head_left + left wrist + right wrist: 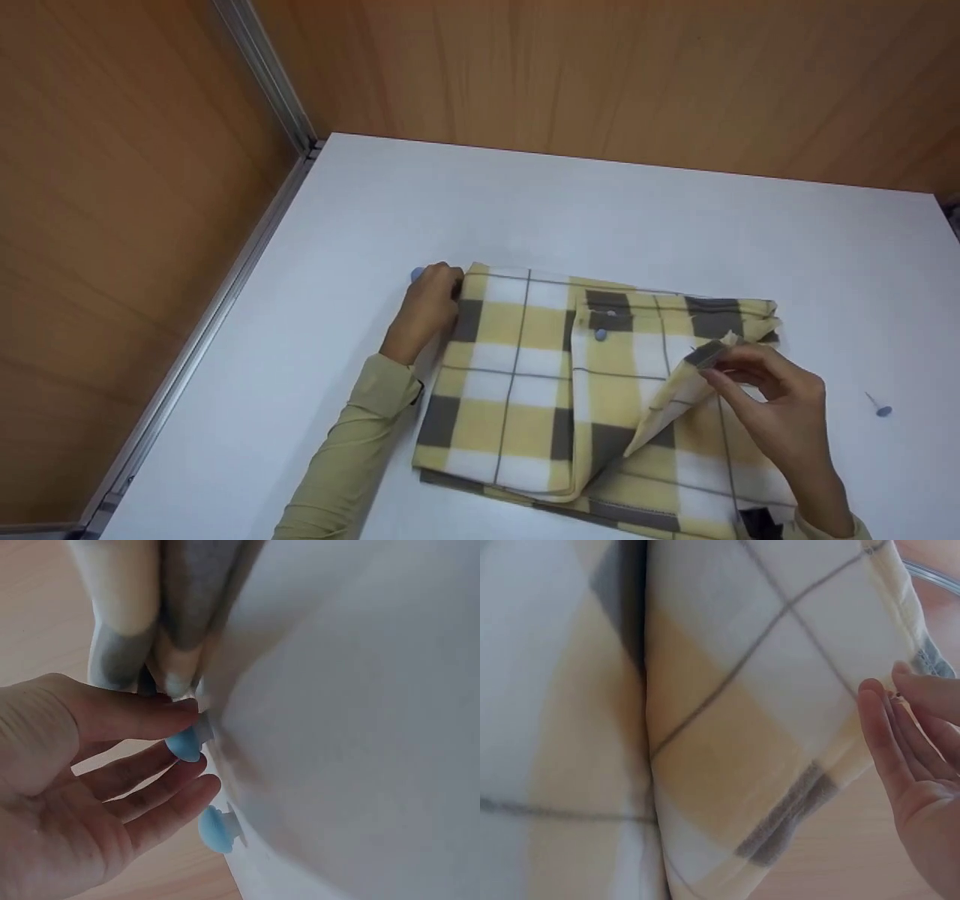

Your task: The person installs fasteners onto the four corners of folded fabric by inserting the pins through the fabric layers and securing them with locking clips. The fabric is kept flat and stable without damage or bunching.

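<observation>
A folded yellow, white and grey plaid blanket (517, 382) lies on the white table. At its far left corner is my left hand (427, 311); in the left wrist view its thumb and fingertips pinch a blue-headed pin (184, 744) close under the blanket's folded edge. Just beyond those fingertips sits a second blue pin (216, 829), outside the grip. My right hand (776, 405) pinches the raised corner of the top layer, which folds back over the blanket. The right wrist view shows thumb and fingers meeting at that edge, with a tiny dark speck between them.
Two blue pins, one plainer (601, 334), sit on the blanket's upper middle. Another blue pin (883, 411) lies on the table to the right, its point sticking up and left. Wooden panels (600, 82) stand behind and at the left, with a metal rail (225, 300) along the left edge.
</observation>
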Available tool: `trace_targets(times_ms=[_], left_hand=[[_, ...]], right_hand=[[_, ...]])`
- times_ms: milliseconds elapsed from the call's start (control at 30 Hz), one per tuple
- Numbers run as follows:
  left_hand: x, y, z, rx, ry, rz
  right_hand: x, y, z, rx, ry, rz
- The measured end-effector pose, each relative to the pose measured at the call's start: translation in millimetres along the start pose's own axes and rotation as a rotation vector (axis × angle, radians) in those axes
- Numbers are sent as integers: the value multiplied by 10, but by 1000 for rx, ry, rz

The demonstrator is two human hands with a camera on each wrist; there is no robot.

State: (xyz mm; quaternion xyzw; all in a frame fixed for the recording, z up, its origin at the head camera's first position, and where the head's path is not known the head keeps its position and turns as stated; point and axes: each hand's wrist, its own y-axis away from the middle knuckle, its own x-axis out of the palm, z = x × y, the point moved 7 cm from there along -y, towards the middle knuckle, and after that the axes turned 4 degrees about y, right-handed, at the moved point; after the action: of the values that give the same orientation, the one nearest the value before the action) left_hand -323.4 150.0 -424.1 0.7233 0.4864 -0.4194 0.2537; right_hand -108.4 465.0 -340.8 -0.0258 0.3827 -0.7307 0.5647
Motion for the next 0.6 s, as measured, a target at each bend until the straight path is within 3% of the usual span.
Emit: trace_targets(times_ms=[133, 367, 600], left_hand=[[22, -1, 0, 8, -9, -17], [-63, 47, 3, -33, 1, -17], [-211, 115, -220, -4, 24, -56]], right_hand=[[-8, 14, -42, -14, 0, -3], [-5, 17, -34, -23, -22, -3], [-10, 42, -97, 10, -11, -11]])
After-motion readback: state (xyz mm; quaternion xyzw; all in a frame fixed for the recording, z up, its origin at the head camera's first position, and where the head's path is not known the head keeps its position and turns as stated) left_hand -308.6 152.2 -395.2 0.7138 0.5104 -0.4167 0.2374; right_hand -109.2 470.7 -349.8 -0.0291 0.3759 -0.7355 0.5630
